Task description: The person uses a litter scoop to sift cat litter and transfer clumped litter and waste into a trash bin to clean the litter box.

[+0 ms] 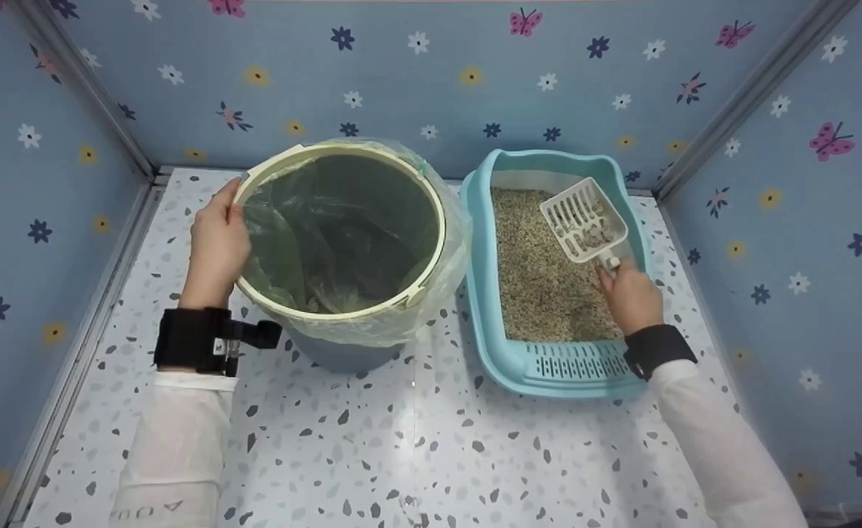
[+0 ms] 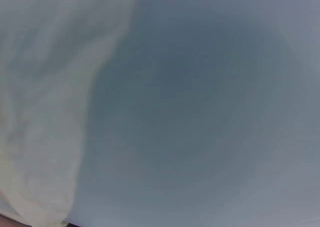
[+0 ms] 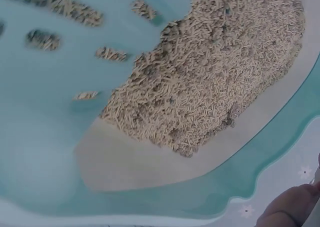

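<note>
My left hand (image 1: 219, 246) grips the left side of the rim of a grey bin (image 1: 350, 356), which is lined with a translucent yellowish bag (image 1: 449, 242). My right hand (image 1: 632, 297) holds a white slotted scoop (image 1: 585, 220) by its handle, above the litter (image 1: 541, 293) in a blue litter tray (image 1: 482, 308). Some clumps lie in the scoop. In the left wrist view the bag (image 2: 45, 102) hangs against the bin's side (image 2: 200, 112). The right wrist view shows the litter (image 3: 210, 72) and, at the lower right corner, part of my right hand (image 3: 290, 207).
The bin and tray stand side by side on a white speckled floor (image 1: 431, 455). Behind them rises a blue flowered wall (image 1: 386, 73), with further walls at the left (image 1: 12, 257) and right (image 1: 805, 279). The tray has a slotted front ledge (image 1: 574, 363).
</note>
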A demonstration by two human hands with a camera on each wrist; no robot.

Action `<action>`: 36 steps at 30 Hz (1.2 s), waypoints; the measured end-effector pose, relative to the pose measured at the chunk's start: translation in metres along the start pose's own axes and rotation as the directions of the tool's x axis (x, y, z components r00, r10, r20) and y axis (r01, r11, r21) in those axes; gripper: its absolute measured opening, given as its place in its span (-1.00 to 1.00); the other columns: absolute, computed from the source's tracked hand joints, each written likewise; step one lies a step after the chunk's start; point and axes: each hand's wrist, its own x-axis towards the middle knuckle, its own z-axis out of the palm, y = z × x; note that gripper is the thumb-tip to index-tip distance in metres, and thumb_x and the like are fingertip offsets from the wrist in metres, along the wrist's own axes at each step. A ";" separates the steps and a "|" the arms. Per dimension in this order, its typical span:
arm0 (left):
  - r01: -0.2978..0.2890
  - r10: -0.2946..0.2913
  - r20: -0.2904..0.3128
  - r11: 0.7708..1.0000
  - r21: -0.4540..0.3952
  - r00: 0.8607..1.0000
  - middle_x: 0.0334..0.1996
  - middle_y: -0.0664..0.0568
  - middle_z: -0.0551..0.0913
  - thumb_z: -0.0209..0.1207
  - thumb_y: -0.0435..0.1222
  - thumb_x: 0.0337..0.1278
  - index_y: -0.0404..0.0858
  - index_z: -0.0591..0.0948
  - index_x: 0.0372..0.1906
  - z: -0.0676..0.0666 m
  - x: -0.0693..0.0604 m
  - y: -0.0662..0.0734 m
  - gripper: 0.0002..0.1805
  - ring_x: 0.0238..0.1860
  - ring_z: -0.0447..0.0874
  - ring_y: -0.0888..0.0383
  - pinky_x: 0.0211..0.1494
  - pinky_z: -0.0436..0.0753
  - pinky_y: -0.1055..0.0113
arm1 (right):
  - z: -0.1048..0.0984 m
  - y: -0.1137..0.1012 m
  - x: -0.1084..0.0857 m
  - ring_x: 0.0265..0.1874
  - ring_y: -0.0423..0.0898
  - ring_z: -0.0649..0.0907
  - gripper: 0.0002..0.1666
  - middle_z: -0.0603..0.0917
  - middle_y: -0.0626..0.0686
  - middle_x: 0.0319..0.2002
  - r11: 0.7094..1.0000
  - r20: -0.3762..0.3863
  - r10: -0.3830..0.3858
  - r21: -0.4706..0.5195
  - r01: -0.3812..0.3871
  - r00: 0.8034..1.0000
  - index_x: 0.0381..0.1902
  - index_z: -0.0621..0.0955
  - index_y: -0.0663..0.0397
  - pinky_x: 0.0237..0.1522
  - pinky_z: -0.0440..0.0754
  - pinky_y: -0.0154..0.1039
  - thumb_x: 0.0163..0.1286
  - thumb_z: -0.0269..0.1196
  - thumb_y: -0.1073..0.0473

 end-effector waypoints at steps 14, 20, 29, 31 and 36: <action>0.024 -0.024 0.020 1.000 -0.012 1.000 0.42 -0.15 0.18 -0.35 -0.27 0.50 -0.13 0.05 0.49 -0.002 0.001 -0.001 -0.48 -0.59 0.21 0.26 -0.51 0.32 0.46 | -0.001 -0.002 -0.010 -0.81 0.21 0.50 -0.59 0.50 0.30 -0.73 0.993 -0.055 -0.086 -0.081 0.081 0.995 -0.42 0.40 0.32 -0.77 0.41 0.13 0.36 0.21 0.05; 0.015 -0.015 0.023 1.000 -0.013 1.000 0.42 -0.17 0.16 -0.37 -0.26 0.50 -0.15 0.05 0.49 -0.001 0.002 0.000 -0.48 -0.29 0.45 0.15 -0.39 0.36 0.40 | -0.007 -0.003 -0.009 -0.76 0.18 0.53 -0.57 0.55 0.32 -0.65 0.999 0.059 -0.041 -0.006 0.041 0.997 -0.34 0.45 0.37 -0.72 0.45 0.10 0.41 0.13 0.02; 0.019 -0.019 0.021 1.000 -0.012 1.000 0.43 -0.16 0.15 -0.37 -0.24 0.50 -0.14 0.05 0.49 -0.001 0.002 -0.001 -0.48 -0.29 0.38 0.10 -0.44 0.33 0.44 | -0.023 -0.004 0.004 -0.72 -0.14 0.29 -0.44 0.29 -0.05 -0.68 0.939 0.490 0.091 0.248 -0.239 0.867 -0.36 0.46 0.20 -0.62 0.28 -0.23 0.46 -0.07 -0.22; 0.018 -0.018 0.016 1.000 -0.003 1.000 0.42 -0.16 0.17 -0.36 -0.26 0.50 -0.14 0.06 0.49 -0.001 0.002 -0.001 -0.48 -0.43 0.31 0.15 -0.48 0.32 0.46 | -0.026 -0.003 0.006 -0.76 -0.18 0.23 -0.42 0.24 -0.10 -0.73 0.904 0.568 0.093 0.296 -0.308 0.818 -0.43 0.42 0.14 -0.66 0.25 -0.26 0.45 -0.07 -0.26; 0.017 -0.017 0.010 1.000 -0.008 1.000 0.42 -0.18 0.17 -0.37 -0.27 0.50 -0.16 0.06 0.48 -0.001 0.002 0.000 -0.48 -0.28 0.40 0.07 -0.43 0.33 0.43 | -0.032 -0.003 0.008 -0.82 -0.22 0.16 -0.44 0.17 -0.16 -0.81 0.802 0.708 0.080 0.372 -0.467 0.702 -0.50 0.37 0.04 -0.69 0.20 -0.29 0.43 -0.08 -0.30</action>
